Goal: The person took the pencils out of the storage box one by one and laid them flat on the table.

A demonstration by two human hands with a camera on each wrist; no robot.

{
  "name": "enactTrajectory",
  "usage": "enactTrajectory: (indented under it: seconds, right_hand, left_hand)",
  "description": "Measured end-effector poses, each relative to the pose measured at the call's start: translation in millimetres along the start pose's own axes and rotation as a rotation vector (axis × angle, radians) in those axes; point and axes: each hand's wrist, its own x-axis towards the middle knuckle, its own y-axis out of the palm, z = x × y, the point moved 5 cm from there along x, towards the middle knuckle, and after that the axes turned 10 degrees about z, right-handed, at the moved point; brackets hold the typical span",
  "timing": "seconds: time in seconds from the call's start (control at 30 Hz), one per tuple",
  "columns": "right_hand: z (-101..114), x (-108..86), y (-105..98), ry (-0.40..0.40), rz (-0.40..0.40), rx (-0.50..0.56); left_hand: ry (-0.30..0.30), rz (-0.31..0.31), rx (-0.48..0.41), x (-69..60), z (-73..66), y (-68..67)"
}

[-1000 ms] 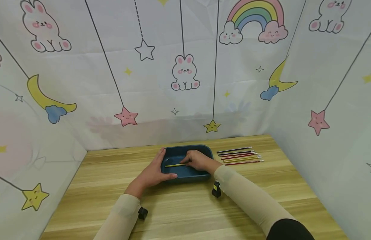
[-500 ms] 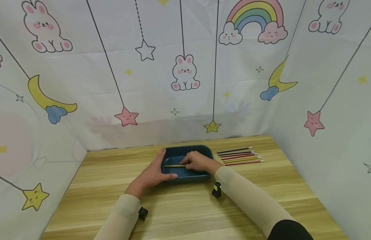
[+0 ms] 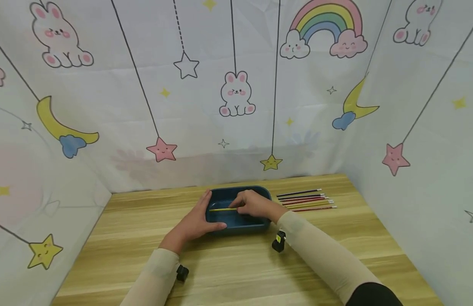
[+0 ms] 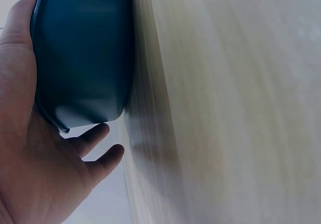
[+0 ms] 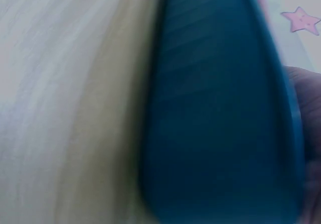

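A dark blue rectangular tray [image 3: 240,230] sits toward the back of the table in the head view. Inside it lies a yellow pencil [image 3: 221,209], roughly crosswise, with its right part covered by my right hand [image 3: 255,204], whose fingertips pinch it. My left hand [image 3: 194,220] rests on the tray's left end, thumb along the near rim and straight fingers along the left side. In the left wrist view, two loose fingers [image 4: 106,163] stick out past the tray's corner. The right wrist view is blurred; it shows the tray's outer wall [image 5: 220,108] and part of my hand.
Right of the tray, several pencils lie side by side on the wooden table [image 3: 229,272], among them a red pencil [image 3: 314,208] nearest me. Pale printed cloth [image 3: 206,123] stands behind the table and along both sides.
The yellow pencil's left end has shifted slightly toward the tray's far side, so it lies more level. My right hand moved a little with it. My left hand stays in place.
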Motion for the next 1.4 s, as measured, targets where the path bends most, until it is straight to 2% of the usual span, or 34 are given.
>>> enactTrajectory:
  seconds: [0.23,0.47,0.6,0.87,1.17,1.4]
  right_hand:
    - [11,-9.8,-18,-0.002,-0.007,0.035]
    - [13,-32.3,-38,-0.051,0.037,0.158]
    - [7,-51.0,-48,-0.053,0.052,0.174]
    - [-9,-89.4,-62,-0.005,0.066,0.169]
    - [-26,-125.1,-76,0.042,0.019,0.225]
    - [-37,-146.7,-84,0.052,-0.01,0.217]
  left_hand:
    - [-0.004,0.0,0.011,0.1,-0.3,-0.7]
    - [-0.02,-0.003,0.019,0.2,-0.1,-1.2]
    - [-0.02,-0.009,0.026,0.9,-0.3,-1.4]
    - [-0.014,-0.008,0.032,1.1,1.7,-0.3]
    - [-0.005,-0.009,0.029,1.0,2.0,-0.5]
    - [0.001,-0.006,0.021,1.0,1.4,-0.3]
